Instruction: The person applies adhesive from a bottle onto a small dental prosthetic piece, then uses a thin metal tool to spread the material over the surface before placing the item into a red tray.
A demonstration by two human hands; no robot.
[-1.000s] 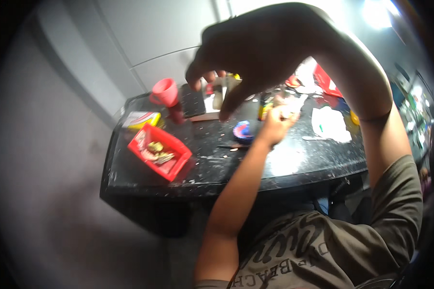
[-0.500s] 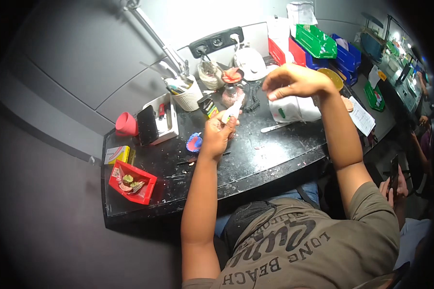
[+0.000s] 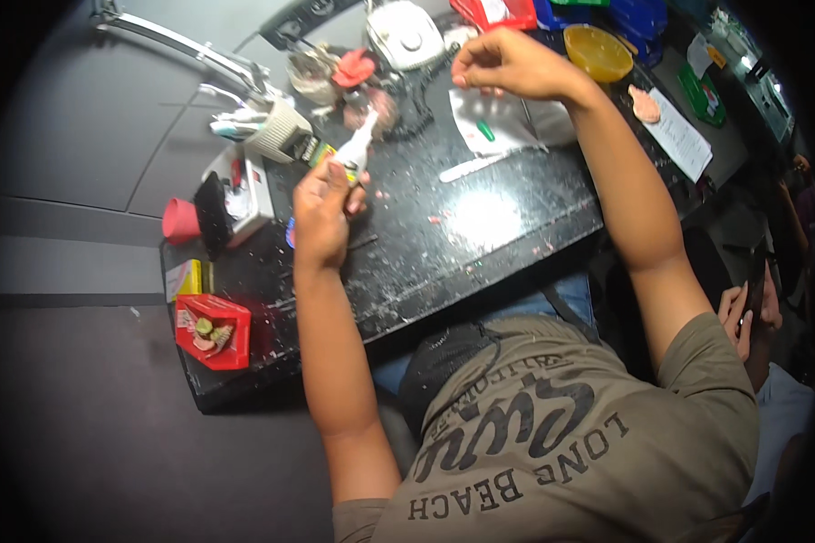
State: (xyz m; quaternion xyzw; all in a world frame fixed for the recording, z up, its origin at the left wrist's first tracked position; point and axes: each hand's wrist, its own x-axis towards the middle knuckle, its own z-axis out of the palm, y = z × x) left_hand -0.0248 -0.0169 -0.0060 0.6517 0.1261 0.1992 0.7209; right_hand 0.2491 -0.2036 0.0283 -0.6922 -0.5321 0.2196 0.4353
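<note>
My left hand point(image 3: 324, 213) is closed round a small white squeeze bottle point(image 3: 357, 154), its narrow nozzle tilted up and away from me. Beyond the nozzle stand a pinkish jar point(image 3: 371, 110) and a red flower-shaped piece point(image 3: 354, 68). A blue piece point(image 3: 290, 233) shows only partly beside my left wrist. My right hand point(image 3: 512, 65) hovers over a white sheet point(image 3: 507, 140) with its fingers bent in toward the thumb; what they pinch, if anything, is too small to make out. A small green piece point(image 3: 486, 131) lies on the sheet, and a pale flat spatula point(image 3: 471, 168) is at its near edge.
On the black worktop point(image 3: 407, 262) a red bin point(image 3: 213, 330) stands at the left corner. Behind it are a pink cup point(image 3: 181, 220), a white tray point(image 3: 249, 204) and a brush holder point(image 3: 281, 131). A yellow bowl point(image 3: 598, 54) and a pink dental model point(image 3: 645, 106) are at right. Someone's hands point(image 3: 747, 308) hold a phone nearby.
The view has shifted and tilted, so the bench sits higher in the picture. My left hand still grips the bottle; the blue piece beside it is now mostly covered. My right hand remains raised.
</note>
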